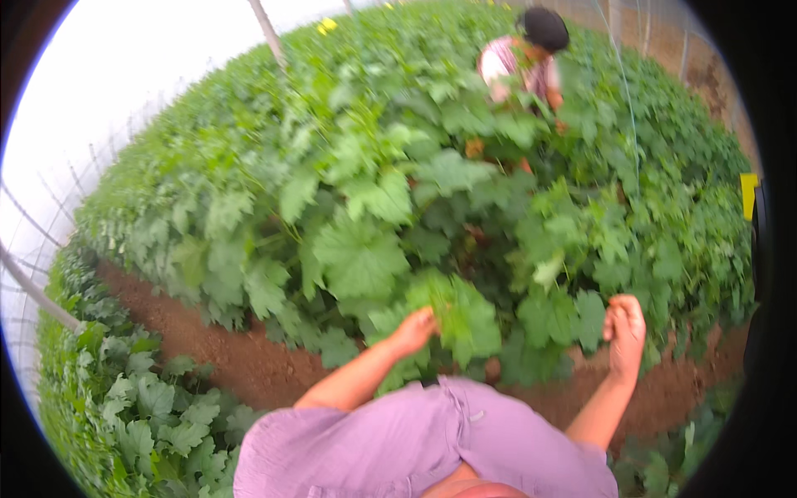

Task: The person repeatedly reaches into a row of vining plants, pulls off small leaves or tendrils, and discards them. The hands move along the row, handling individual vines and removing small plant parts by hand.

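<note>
My left hand (416,330) is pinched at the stem of a bright green leafy shoot (462,320) in front of my body. The shoot's broad lobed leaves spread to the right of my fingertips. Further right, my right hand (624,324) is raised with its fingers curled in, and nothing shows in them. A darker green leaf (590,320) hangs just left of that hand. Behind both hands stands a dense row of lobed-leaf vine plants (361,255). Blur hides the finer detail at my fingertips.
Another person (523,59) bends among the plants at the far right. Bare soil (230,355) runs along the row, with more plants (155,411) at lower left. A thin string (627,93) hangs at right. A pole (268,31) rises behind; yellow cards (327,25) show beyond.
</note>
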`<state>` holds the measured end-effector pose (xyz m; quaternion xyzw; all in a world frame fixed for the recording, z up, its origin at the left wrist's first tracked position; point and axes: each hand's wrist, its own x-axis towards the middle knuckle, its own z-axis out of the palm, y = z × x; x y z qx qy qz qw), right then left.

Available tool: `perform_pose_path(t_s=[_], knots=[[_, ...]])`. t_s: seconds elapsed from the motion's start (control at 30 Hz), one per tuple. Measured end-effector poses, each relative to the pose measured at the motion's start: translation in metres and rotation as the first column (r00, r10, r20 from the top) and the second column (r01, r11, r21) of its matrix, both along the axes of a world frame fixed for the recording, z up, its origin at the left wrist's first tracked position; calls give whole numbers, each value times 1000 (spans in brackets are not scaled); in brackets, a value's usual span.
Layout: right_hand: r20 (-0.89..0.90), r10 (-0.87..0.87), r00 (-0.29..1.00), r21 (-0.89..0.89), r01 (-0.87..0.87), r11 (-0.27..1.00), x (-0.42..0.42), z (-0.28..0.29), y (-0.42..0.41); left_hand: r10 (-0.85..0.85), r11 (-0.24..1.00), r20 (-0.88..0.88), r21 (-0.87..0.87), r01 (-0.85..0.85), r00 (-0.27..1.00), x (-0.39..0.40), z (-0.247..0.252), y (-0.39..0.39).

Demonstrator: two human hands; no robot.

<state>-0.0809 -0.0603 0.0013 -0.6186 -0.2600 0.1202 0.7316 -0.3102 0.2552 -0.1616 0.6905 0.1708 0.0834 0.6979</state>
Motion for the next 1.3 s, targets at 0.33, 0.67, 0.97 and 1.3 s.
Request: perform_pose_path(t_s=[0.33,0.67,0.97,1.3], knots=[[-189,640,745,-155,-666,730,-121,-24,102,75,996,281,33,-88,957,79,92,-44],[795,261,548,-464,274,842,-88,-81,114,-100,971,261,-184,151,960,60,66,-40],[622,206,756,-514,195,835,-93,-76,135,30,966,121,-260,3,992,54,67,-21],[392,5,920,-214,86,973,-94,-93,153,182,925,-15,-337,-176,983,55,72,-33]])
